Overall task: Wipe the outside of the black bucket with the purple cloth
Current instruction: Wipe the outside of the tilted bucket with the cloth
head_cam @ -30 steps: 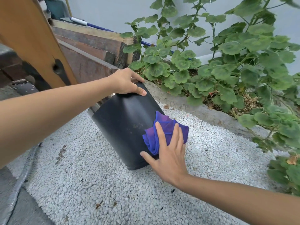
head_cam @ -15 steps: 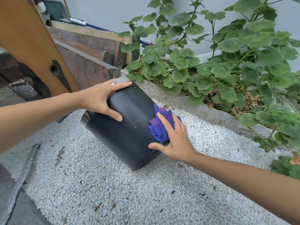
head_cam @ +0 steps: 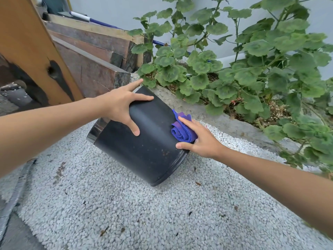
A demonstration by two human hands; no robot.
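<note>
Your yard corner, in daylight.
You stand on white gravel (head_cam: 144, 213); stacked timber (head_cam: 93, 51), geraniums (head_cam: 252, 69) and a pale wall (head_cam: 117, 9) lie beyond.

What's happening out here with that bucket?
A person is cleaning a black bucket that is tipped on its side over white gravel, next to a bed of leafy green plants. The left hand is spread flat on the bucket's wall to steady it. The right hand presses a bunched purple cloth against the bucket's side near its base. A few pale specks still show on the black wall, so the wiping does not look finished.
</note>
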